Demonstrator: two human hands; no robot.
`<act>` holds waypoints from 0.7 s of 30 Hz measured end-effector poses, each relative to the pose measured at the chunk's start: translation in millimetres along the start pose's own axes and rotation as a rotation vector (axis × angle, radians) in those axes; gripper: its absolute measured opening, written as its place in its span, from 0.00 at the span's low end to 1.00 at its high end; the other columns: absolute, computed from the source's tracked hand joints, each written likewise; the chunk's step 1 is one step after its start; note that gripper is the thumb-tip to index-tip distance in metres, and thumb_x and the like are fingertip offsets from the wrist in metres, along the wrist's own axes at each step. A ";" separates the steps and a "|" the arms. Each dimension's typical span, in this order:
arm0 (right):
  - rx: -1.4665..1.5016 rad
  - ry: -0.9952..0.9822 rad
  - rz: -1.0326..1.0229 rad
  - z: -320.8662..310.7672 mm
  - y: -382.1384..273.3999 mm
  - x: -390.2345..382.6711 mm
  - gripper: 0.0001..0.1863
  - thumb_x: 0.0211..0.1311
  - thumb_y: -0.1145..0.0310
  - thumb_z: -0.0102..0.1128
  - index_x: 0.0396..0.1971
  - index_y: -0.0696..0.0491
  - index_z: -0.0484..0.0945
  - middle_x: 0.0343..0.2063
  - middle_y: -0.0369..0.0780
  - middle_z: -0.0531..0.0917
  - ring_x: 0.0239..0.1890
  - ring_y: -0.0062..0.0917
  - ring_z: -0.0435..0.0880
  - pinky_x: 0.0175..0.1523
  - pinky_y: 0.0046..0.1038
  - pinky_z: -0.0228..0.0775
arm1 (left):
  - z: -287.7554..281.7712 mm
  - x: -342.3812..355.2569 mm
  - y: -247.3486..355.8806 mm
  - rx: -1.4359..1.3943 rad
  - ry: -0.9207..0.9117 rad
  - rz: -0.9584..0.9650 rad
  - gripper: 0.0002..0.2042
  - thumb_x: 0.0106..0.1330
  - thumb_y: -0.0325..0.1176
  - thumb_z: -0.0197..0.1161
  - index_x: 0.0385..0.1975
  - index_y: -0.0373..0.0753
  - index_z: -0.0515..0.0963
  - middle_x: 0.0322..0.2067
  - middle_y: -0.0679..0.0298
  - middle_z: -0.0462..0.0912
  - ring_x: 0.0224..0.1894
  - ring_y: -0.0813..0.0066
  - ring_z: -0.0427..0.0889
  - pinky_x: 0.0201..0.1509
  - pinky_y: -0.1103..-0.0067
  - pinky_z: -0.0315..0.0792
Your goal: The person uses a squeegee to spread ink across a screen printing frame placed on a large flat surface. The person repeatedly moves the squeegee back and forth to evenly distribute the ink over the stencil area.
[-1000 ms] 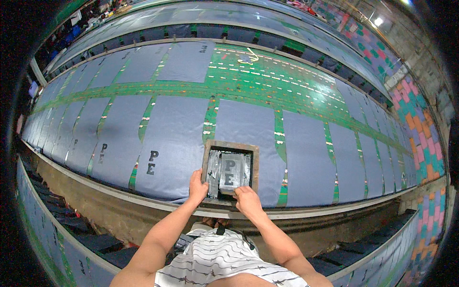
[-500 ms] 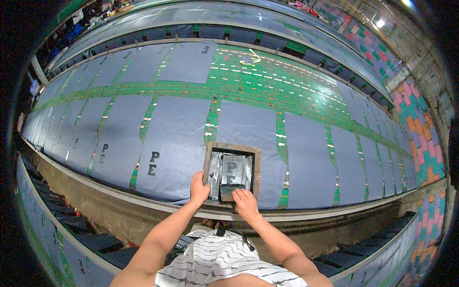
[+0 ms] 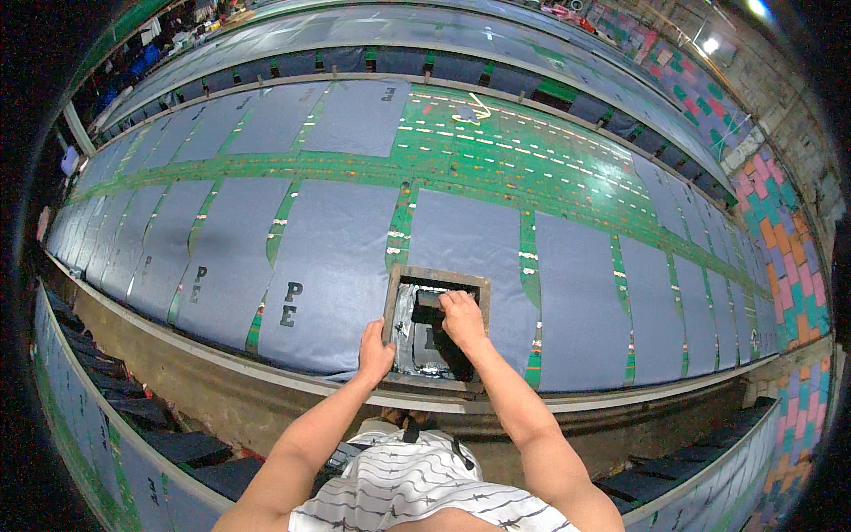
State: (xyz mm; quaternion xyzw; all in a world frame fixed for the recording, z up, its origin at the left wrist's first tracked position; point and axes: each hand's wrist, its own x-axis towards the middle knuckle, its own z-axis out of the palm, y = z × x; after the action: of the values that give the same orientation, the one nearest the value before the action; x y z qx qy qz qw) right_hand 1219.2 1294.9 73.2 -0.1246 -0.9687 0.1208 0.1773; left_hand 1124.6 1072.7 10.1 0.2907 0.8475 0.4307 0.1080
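Note:
A wooden-rimmed printing screen lies on a grey-blue fabric panel at the near edge of a long table. My left hand is closed on the left rim of this screen. Inside the frame, my right hand grips a dark squeegee near the far side. Black ink streaks the mesh around a stencil, which the right hand and the squeegee partly cover. On the neighbouring panel to the left, black printed lettering shows.
More fabric panels line both sides of the green tabletop. A small yellow-and-grey item lies on its far half. Further tables stand beyond, and another table is behind me. A painted brick wall rises at the right.
My right hand has pushed the squeegee from the near end of the screen to its far end. The left hand stays on the rim. The whole view has shifted slightly.

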 end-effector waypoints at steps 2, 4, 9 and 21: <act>0.044 0.002 0.017 -15.4 -8.9 10.7 0.12 0.51 0.77 0.63 0.38 0.56 0.82 0.37 0.45 0.84 0.45 0.41 0.81 0.53 0.40 0.74 | -4.4 -1.2 -3.6 0.002 -0.001 -0.009 0.30 0.51 0.22 0.62 0.59 0.27 0.69 0.52 0.45 0.74 0.58 0.44 0.72 0.65 0.63 0.66; 0.025 -0.010 0.036 -24.3 -5.7 19.6 0.11 0.51 0.76 0.64 0.37 0.57 0.82 0.37 0.45 0.84 0.45 0.41 0.81 0.52 0.41 0.74 | -5.3 -1.2 -0.6 -0.001 -0.011 0.002 0.30 0.51 0.21 0.62 0.59 0.27 0.69 0.52 0.45 0.74 0.57 0.45 0.72 0.65 0.63 0.66; 0.023 0.033 0.033 -13.1 7.2 32.0 0.12 0.43 0.76 0.64 0.33 0.56 0.79 0.36 0.45 0.83 0.46 0.42 0.81 0.53 0.42 0.74 | -1.8 -0.6 1.4 -0.023 0.007 0.014 0.29 0.50 0.21 0.62 0.58 0.27 0.70 0.49 0.45 0.75 0.56 0.44 0.73 0.64 0.62 0.66; 0.076 -0.190 -0.109 -15.3 29.0 27.2 0.13 0.44 0.78 0.60 0.34 0.56 0.81 0.38 0.45 0.84 0.47 0.42 0.82 0.53 0.41 0.76 | 1.5 -1.4 -1.9 -0.009 0.002 -0.021 0.28 0.52 0.22 0.62 0.58 0.28 0.70 0.53 0.45 0.74 0.58 0.44 0.73 0.66 0.63 0.66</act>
State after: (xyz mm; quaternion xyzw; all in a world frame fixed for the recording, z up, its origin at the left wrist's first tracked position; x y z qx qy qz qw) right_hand 1206.0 1332.7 87.5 -0.0530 -0.9813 0.1587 0.0956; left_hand 1125.6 1072.0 7.6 0.2811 0.8486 0.4336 0.1129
